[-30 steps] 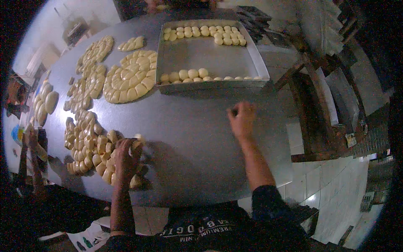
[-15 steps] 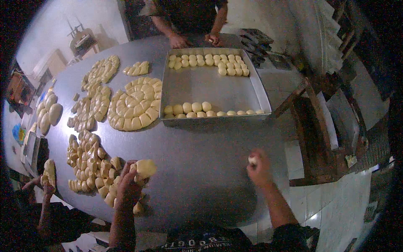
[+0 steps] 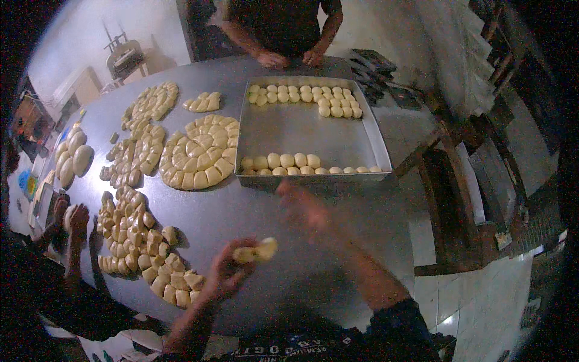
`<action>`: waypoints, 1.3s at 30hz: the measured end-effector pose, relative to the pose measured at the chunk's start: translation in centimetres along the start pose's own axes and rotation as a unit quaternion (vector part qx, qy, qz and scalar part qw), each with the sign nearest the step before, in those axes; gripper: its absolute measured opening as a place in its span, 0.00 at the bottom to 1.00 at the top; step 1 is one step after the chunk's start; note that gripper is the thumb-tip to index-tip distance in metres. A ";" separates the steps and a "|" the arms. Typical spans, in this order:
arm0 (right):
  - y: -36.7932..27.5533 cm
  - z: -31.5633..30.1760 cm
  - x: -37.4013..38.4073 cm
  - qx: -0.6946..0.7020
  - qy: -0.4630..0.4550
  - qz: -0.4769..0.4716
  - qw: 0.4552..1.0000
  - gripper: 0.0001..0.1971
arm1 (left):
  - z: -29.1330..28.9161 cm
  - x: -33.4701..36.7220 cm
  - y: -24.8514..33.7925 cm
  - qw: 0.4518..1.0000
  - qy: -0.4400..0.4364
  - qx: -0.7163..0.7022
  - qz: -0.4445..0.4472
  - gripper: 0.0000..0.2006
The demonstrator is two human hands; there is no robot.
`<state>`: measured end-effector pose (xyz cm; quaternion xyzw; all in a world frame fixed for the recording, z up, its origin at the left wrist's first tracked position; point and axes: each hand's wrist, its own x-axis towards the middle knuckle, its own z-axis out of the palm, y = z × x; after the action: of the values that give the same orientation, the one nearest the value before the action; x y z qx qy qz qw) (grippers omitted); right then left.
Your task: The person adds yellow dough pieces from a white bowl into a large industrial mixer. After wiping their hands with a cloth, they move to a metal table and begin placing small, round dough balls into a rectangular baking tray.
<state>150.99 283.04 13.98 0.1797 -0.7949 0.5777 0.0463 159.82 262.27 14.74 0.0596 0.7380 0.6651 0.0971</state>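
Observation:
My left hand [image 3: 228,265] is closed around a pale piece of dough [image 3: 256,251], which sticks out past the fingertips, held above the metal table [image 3: 259,211]. My right hand [image 3: 304,208], smeared by motion, is over the table just in front of the tray's near wall; its fingers cannot be made out. The large square metal tray [image 3: 388,145] holds rows of small round dough balls [image 3: 293,160] along its near side and more dough balls [image 3: 338,102] along its far side. Beside my left forearm lies a heap of cut dough pieces [image 3: 160,265].
A spiral of cut dough [image 3: 199,154] sits left of the tray, with more cut dough [image 3: 136,154] beyond. At the left edge, another person's hand [image 3: 75,223] touches dough near large dough loaves [image 3: 73,157]. Across the table are a second person's hands [image 3: 274,60]. A wooden rack [image 3: 446,187] stands right.
My right hand, which held a small dough ball, has swung left to the tray's near wall. The second near row is one ball longer. My left hand has moved right with dough.

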 end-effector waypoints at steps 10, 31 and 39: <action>3.6 -7.6 -14.8 -0.536 -0.063 -0.115 0.834 0.19 | -4.4 -4.1 -2.6 0.965 0.165 -0.198 -0.037 0.07; 10.0 -8.8 -12.6 -0.336 0.074 -0.034 0.938 0.12 | -0.5 -4.1 -3.3 0.972 0.086 -0.200 -0.087 0.08; 7.3 -10.1 -12.5 -0.359 0.074 0.007 0.930 0.13 | -1.8 -2.6 -0.9 0.975 0.172 -0.016 -0.142 0.12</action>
<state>158.78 297.34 7.20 0.1027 -0.9448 0.2656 0.1623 161.94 259.86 14.21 -0.1628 0.7341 0.6563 0.0627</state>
